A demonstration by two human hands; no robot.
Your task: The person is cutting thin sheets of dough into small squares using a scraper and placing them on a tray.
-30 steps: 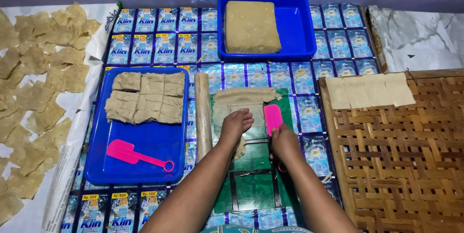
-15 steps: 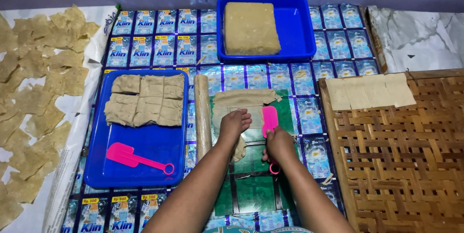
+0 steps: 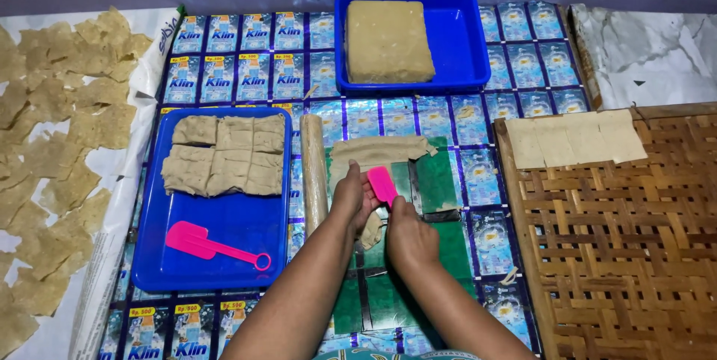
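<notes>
My right hand (image 3: 409, 234) grips a pink scraper (image 3: 382, 184) whose blade points up over a green board (image 3: 437, 181). My left hand (image 3: 351, 199) is beside it and presses on a piece of tan dough (image 3: 371, 231) on the board. A thin rolled sheet of the same dough (image 3: 379, 149) lies across the top of the board. A wooden rolling pin (image 3: 314, 173) rests just left of my left hand.
A blue tray (image 3: 216, 255) at left holds cut dough squares (image 3: 224, 154) and a second pink scraper (image 3: 205, 244). A blue tray (image 3: 455, 39) at the back holds a dough block (image 3: 387, 40). A woven bamboo mat (image 3: 620, 240) at right carries flat sheets (image 3: 571, 138). Dried pieces (image 3: 52, 143) cover paper at far left.
Both hands have drawn back toward me along the green board. The pink scraper came down with the right hand, and the left hand now bunches dough beside it.
</notes>
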